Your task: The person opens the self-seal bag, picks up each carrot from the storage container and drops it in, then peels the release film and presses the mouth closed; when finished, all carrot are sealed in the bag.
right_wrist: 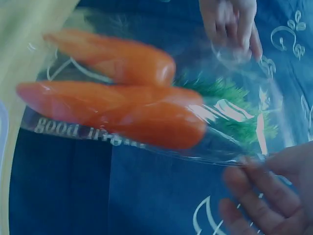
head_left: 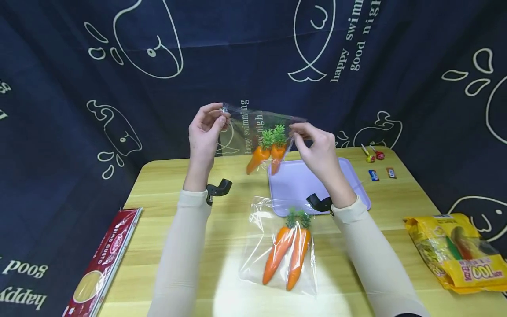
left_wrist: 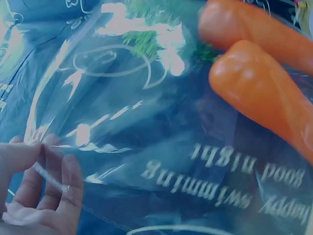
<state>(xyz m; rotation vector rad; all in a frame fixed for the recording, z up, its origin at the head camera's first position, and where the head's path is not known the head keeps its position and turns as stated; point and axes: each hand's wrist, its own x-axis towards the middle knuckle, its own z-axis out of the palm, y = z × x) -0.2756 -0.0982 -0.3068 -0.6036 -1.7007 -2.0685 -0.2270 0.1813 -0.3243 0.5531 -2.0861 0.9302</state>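
A clear plastic bag (head_left: 237,119) hangs over the back of the table, stretched between both hands. My left hand (head_left: 203,136) pinches its top left corner between thumb and fingers. The top right corner is pinched by my right hand (head_left: 318,147). Inside lie two orange carrots (head_left: 259,158) with green leafy tops, leaning to the bag's right side, tips down. In the right wrist view the carrots (right_wrist: 142,115) show through the film, their tops towards my right fingers (right_wrist: 269,188). Below, a second clear bag (head_left: 253,259) with two carrots (head_left: 298,255) lies flat on the table.
Behind the second bag sits a lilac tray (head_left: 291,189), partly hidden by the right forearm. Two lollipops (head_left: 370,157) and two small wrapped sweets (head_left: 373,175) lie at the back right. A yellow bag (head_left: 459,251) stands right; a long red packet (head_left: 104,259) lies left.
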